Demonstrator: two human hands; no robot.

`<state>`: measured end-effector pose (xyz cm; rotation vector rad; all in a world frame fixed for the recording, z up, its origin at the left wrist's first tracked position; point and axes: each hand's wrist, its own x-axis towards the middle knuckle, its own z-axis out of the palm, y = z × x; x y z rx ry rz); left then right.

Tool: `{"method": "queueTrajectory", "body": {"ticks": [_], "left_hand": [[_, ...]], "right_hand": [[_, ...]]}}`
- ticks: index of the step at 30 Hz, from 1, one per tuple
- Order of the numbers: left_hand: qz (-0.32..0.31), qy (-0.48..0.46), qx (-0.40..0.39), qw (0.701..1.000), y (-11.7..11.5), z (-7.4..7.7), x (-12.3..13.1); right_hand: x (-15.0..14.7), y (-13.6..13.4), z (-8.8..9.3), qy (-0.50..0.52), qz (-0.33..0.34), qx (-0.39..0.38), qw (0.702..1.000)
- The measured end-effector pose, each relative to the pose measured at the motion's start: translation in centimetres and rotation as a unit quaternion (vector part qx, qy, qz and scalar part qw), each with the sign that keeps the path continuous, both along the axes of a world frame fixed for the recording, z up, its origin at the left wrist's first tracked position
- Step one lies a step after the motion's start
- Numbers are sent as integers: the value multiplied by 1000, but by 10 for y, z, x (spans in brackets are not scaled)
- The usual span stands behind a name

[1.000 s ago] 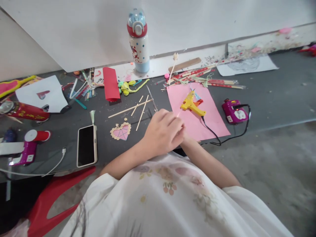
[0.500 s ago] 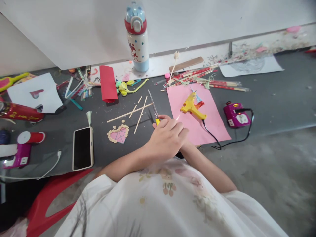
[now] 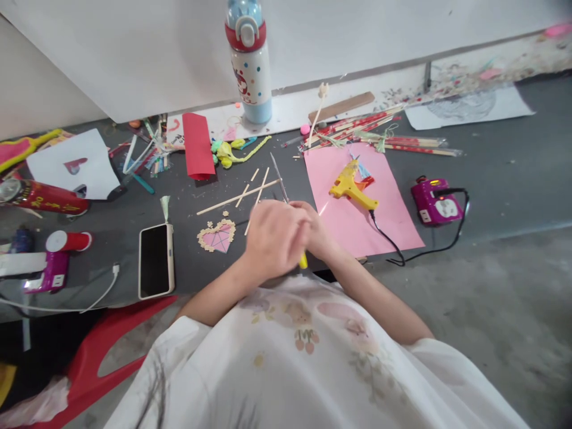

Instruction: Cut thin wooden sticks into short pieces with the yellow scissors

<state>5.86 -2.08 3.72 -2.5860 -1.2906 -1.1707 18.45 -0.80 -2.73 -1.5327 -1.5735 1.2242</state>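
Observation:
My right hand (image 3: 315, 229) is closed around a pair of scissors (image 3: 279, 177), whose silver blades point away from me over the dark table; part of a yellow handle shows below the hands. My left hand (image 3: 277, 238) lies across in front of it, blurred, its fingers bent and partly hidden. Thin wooden sticks (image 3: 236, 198), some of them crossed, lie just beyond and left of the hands. Beside the left wrist is a pink heart (image 3: 217, 236) edged with small cream pieces. A yellow glue gun (image 3: 351, 186) rests on pink paper (image 3: 393, 229) to the right.
A tall water bottle (image 3: 255, 77) stands at the back. Nearer left are a phone (image 3: 156, 260), a red thread spool (image 3: 75, 241) and a red can (image 3: 53, 199). The glue gun's cord runs to a purple power adapter (image 3: 437, 202). Packed red sticks (image 3: 357, 128) lie behind the pink paper.
My left hand has shifted left and down over the right hand, and the yellow handle end now shows beneath them. The whole view has tilted slightly.

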Motion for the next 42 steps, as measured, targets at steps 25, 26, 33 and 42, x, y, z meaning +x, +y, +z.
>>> {"method": "queueTrajectory", "body": {"ticks": [25,26,33,42], "left_hand": [[114,61,-33,991,11,-36,-30],[116,62,-37,991,11,-35,-30],[99,57,-76,991,12,-29,-30],[71,64,-106,990,16,-28,-37]], "right_hand": [[52,-4,48,41,152,-9,988],[52,-4,49,44,157,-10,987],[53,-2,48,59,175,-29,982],[47,-5,43,55,159,-20,986]]}}
